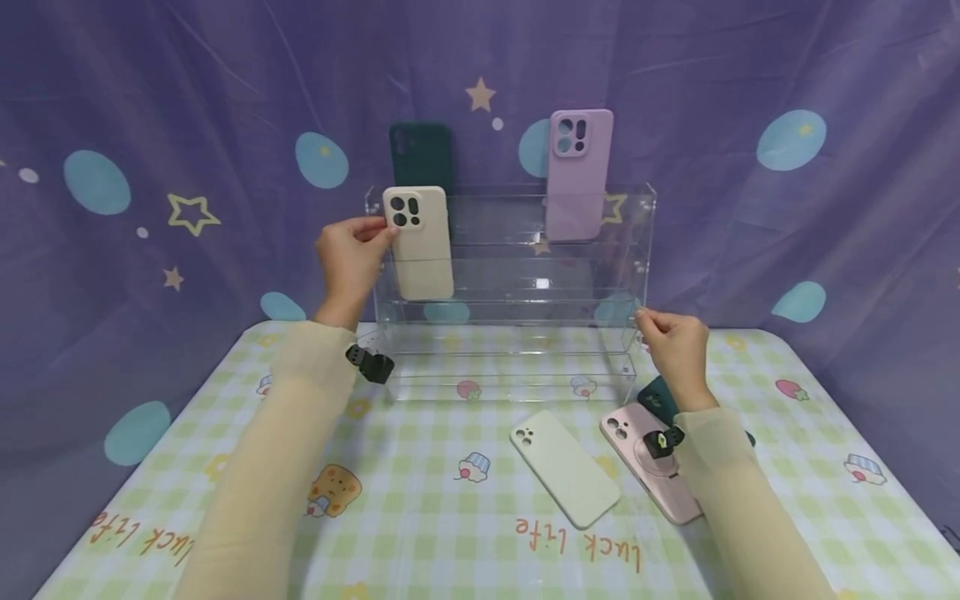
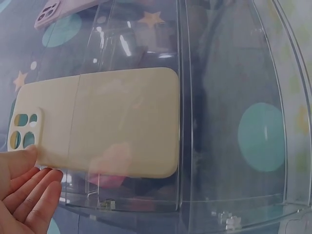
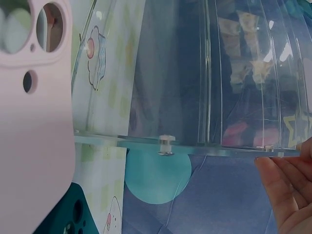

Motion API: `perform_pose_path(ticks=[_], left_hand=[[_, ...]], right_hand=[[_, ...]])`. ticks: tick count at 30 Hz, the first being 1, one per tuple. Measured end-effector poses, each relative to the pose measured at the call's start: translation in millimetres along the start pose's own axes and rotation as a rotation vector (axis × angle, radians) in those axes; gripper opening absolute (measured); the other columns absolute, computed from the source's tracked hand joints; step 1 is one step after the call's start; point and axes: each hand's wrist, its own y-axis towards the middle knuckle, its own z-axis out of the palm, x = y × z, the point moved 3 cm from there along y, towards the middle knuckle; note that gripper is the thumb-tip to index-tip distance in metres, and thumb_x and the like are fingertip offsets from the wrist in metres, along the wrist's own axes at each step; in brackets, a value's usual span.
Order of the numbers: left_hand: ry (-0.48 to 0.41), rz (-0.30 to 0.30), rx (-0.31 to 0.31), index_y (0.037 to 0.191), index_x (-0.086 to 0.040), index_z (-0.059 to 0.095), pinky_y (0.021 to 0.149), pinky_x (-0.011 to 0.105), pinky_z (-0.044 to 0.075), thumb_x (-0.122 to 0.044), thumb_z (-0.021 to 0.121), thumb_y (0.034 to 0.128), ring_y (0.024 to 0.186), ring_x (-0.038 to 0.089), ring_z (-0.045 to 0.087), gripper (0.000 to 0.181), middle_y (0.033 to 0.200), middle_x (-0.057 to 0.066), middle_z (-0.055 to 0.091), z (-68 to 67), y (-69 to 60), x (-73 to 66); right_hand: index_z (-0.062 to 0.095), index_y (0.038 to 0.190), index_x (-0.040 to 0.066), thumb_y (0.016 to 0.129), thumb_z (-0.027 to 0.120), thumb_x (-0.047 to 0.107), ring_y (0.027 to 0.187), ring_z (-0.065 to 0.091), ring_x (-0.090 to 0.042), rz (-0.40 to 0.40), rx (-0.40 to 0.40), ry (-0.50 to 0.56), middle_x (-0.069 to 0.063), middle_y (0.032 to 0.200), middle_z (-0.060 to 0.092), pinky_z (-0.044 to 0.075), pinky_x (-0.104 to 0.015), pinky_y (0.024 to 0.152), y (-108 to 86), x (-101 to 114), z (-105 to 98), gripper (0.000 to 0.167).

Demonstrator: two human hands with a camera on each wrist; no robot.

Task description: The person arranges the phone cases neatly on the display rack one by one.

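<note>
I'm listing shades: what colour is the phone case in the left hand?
The phone case is plain cream, showing best in the left wrist view.

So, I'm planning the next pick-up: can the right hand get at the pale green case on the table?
Probably yes: the pale green case lies on the table with nothing on top, though the right hand would first have to let go of the clear stand.
</note>
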Motion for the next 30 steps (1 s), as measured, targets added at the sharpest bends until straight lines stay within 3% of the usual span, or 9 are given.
perform_pose_path(ticks=[7, 13, 17, 19, 24, 28, 30], left_hand=[[0.007, 0.055, -0.025, 0.103, -0.005, 0.073, 0.064, 0.015, 0.051, -0.025, 0.073, 0.0835, 0.083, 0.015, 0.068, 0.027, 0.097, 0.012, 0.072, -7.7, -0.6, -1.7], [0.0, 0.073, -0.036, 0.103, -0.004, 0.073, 0.065, 0.015, 0.051, -0.023, 0.072, 0.0842, 0.085, 0.016, 0.069, 0.027, 0.098, 0.013, 0.071, -13.3, -3.2, -2.3], [-0.036, 0.092, -0.051, 0.104, -0.003, 0.072, 0.07, 0.017, 0.052, -0.021, 0.072, 0.0842, 0.086, 0.016, 0.068, 0.027, 0.099, 0.013, 0.071, -18.0, -5.8, 0.6], [-0.064, 0.104, -0.067, 0.104, -0.003, 0.072, 0.071, 0.017, 0.052, -0.02, 0.073, 0.0839, 0.085, 0.014, 0.068, 0.026, 0.099, 0.012, 0.071, -20.6, -7.9, 3.4], [-0.138, 0.114, -0.069, 0.106, -0.001, 0.07, 0.075, 0.017, 0.052, -0.019, 0.073, 0.084, 0.087, 0.009, 0.067, 0.028, 0.102, 0.011, 0.071, -25.5, -18.0, 13.5], [-0.18, 0.118, -0.063, 0.107, -0.001, 0.069, 0.079, 0.018, 0.052, -0.018, 0.073, 0.084, 0.088, 0.008, 0.067, 0.029, 0.103, 0.012, 0.071, -29.5, -29.7, 23.8], [-0.201, 0.107, -0.058, 0.107, 0.0, 0.069, 0.08, 0.018, 0.052, -0.017, 0.073, 0.0838, 0.089, 0.008, 0.066, 0.029, 0.104, 0.012, 0.07, -30.6, -36.4, 30.9]], right_hand=[[0.073, 0.099, -0.001, 0.09, 0.064, 0.018, 0.057, 0.061, -0.003, 0.004, -0.002, -0.013, -0.02, 0.085, 0.071, 0.043, -0.004, 0.048, 0.4, 2.6, -1.5, 0.023], [0.072, 0.1, -0.001, 0.091, 0.064, 0.019, 0.055, 0.054, 0.008, 0.019, 0.012, -0.001, -0.02, 0.086, 0.071, 0.044, -0.005, 0.049, -0.2, 1.5, -0.8, 0.024], [0.072, 0.101, -0.002, 0.091, 0.063, 0.019, 0.06, 0.065, -0.009, 0.019, 0.019, 0.014, -0.021, 0.087, 0.07, 0.044, -0.004, 0.05, -0.5, 1.9, 0.1, 0.025], [0.072, 0.101, -0.002, 0.091, 0.063, 0.019, 0.06, 0.066, -0.011, 0.019, 0.021, 0.017, -0.021, 0.086, 0.07, 0.044, -0.005, 0.05, -0.5, 2.1, 0.3, 0.025], [0.071, 0.102, -0.003, 0.091, 0.063, 0.018, 0.056, 0.059, 0.002, 0.03, 0.048, 0.025, -0.022, 0.087, 0.07, 0.045, -0.006, 0.049, -0.6, 2.1, -1.9, 0.025], [0.068, 0.109, -0.005, 0.094, 0.06, 0.021, 0.067, 0.069, -0.02, 0.032, 0.113, 0.032, -0.024, 0.095, 0.069, 0.049, -0.009, 0.053, -1.4, 4.1, -4.6, 0.031], [0.064, 0.114, -0.006, 0.095, 0.059, 0.022, 0.079, 0.069, -0.03, 0.013, 0.15, 0.005, -0.024, 0.102, 0.067, 0.054, -0.017, 0.059, -3.3, 6.7, -5.6, 0.035]])
